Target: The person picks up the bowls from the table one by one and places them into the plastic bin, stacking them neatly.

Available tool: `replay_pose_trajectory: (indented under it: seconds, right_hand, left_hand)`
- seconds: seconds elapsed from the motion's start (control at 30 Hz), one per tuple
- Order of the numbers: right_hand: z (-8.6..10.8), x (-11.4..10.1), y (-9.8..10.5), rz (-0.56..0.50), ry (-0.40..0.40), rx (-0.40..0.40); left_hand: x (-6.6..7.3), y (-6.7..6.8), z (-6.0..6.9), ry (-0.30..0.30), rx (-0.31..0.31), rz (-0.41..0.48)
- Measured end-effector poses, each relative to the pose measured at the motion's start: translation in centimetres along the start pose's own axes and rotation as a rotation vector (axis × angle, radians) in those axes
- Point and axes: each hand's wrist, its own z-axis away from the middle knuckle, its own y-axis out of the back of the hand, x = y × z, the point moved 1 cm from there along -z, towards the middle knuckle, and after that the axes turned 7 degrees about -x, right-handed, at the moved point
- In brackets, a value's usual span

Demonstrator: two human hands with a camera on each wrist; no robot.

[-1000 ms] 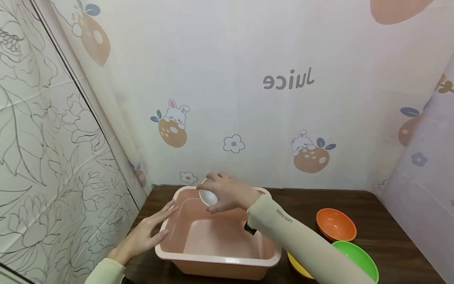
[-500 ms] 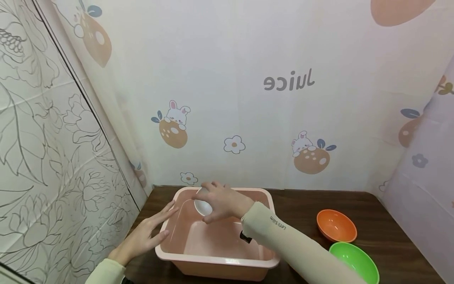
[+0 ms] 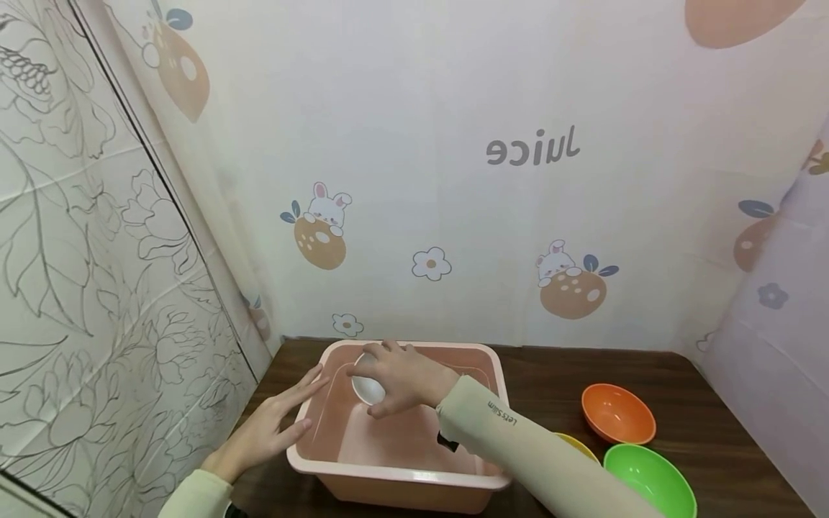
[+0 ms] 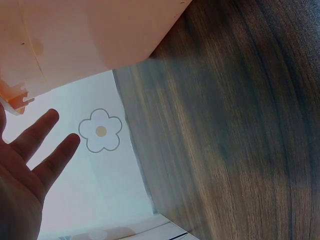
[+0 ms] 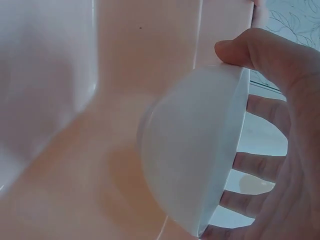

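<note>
My right hand (image 3: pixel 404 378) grips a white bowl (image 3: pixel 369 389) by its rim, inside the upper left part of a pink basin (image 3: pixel 395 473). In the right wrist view the bowl (image 5: pixel 190 145) is tilted on its side, with the thumb of my hand (image 5: pixel 295 135) on one edge and the fingers spread along the rim. My left hand (image 3: pixel 262 432) rests at the basin's left rim, its fingers extended. The left wrist view shows that hand (image 4: pixel 30 170) with spread fingers beside the basin's outer wall (image 4: pixel 90 35).
On the dark wooden table (image 3: pixel 537 374), right of the basin, lie an orange bowl (image 3: pixel 618 414), a green bowl (image 3: pixel 650 478) and a yellow bowl (image 3: pixel 578 444), the last partly hidden by my right sleeve. Behind hangs a printed curtain (image 3: pixel 388 144).
My right hand has lowered the white bowl further into the basin, slightly to the left. My left hand has stayed at the rim. More of the yellow bowl shows than half a second ago.
</note>
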Motion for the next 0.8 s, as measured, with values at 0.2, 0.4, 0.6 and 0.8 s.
replay_pose_trajectory:
  seconds: [0.2, 0.4, 0.6, 0.8]
  right_hand:
    - [-0.3, -0.2, -0.6, 0.002, 0.012, -0.008]
    - [-0.9, -0.5, -1.3, 0.014, 0.024, -0.046]
    - [-1.1, -0.7, -1.9, 0.005, 0.023, -0.072]
    - [-1.4, -0.8, -2.1, 0.012, 0.02, -0.077]
  left_hand:
    - [0.1, 0.1, 0.0, 0.026, -0.022, 0.003]
    - [0.2, 0.1, -0.1, 0.019, -0.027, 0.006]
    - [0.3, 0.1, -0.1, 0.008, -0.014, 0.005]
    - [0.3, 0.1, -0.1, 0.013, -0.016, -0.001]
